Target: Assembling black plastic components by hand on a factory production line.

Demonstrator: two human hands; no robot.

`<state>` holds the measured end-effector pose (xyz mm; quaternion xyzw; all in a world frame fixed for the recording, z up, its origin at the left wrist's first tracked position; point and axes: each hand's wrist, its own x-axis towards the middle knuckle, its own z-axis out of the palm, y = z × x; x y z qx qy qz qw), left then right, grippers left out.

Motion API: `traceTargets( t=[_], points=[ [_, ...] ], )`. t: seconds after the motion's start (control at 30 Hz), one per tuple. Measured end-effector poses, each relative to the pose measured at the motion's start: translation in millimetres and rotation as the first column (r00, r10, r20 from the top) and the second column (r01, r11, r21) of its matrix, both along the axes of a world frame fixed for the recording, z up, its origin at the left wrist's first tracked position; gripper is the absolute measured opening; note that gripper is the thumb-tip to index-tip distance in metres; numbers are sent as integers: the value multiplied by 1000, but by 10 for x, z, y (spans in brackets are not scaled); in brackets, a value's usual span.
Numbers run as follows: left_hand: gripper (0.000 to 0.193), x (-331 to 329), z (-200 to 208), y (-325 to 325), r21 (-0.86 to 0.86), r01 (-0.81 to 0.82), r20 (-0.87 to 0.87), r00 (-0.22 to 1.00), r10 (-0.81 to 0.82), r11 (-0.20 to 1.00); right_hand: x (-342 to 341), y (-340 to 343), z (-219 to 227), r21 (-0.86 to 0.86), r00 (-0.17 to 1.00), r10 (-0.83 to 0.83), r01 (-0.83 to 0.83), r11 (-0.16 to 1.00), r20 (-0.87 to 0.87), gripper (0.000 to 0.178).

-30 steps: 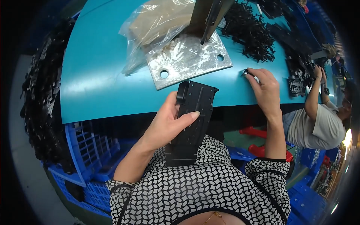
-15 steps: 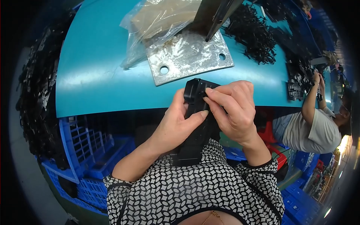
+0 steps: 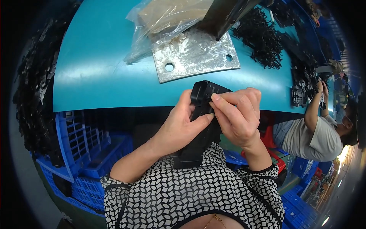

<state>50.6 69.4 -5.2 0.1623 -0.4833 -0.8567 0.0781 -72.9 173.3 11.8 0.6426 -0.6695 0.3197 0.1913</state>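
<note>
A long black plastic part [image 3: 194,131] with a hollow, box-like upper end is held upright before my chest, its lower end against my patterned top. My left hand [image 3: 178,125] grips it, fingers behind the left side and thumb across the front. The fingertips of my right hand [image 3: 240,114] are pinched together against the part's face, just below its upper end. Whether a small piece sits between those fingertips is hidden. Beyond the hands, a thick metal plate [image 3: 198,57] with round holes lies on the turquoise table [image 3: 91,84].
A clear plastic bag [image 3: 146,40] and a dark metal upright [image 3: 228,17] stand on the plate. Small black parts [image 3: 263,42] are heaped at the right. Blue crates [image 3: 82,168] stand low on the left, by piled black parts [image 3: 36,107]. Another person [image 3: 316,133] works at far right.
The right fingertips have closed together against the black part, where thumb and forefinger were slightly apart. The whole view has shifted a little; the left hand keeps its grip.
</note>
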Motion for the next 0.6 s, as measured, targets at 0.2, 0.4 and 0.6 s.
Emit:
traceTargets(
  t=[0.2,0.4,0.6],
  points=[
    [43,9,-13,15,-75,-6,-34,999,3,997,-2,-7,48,14,996,13,-14,1000,87,30],
    [43,40,-17,17,-77,10,2,1000,-10,997,-2,5,22,35,979,62,-70,997,195,24],
    [43,51,-16,19,-57,43,19,999,-42,997,12,36,36,38,983,57,-65,997,175,25]
  ],
)
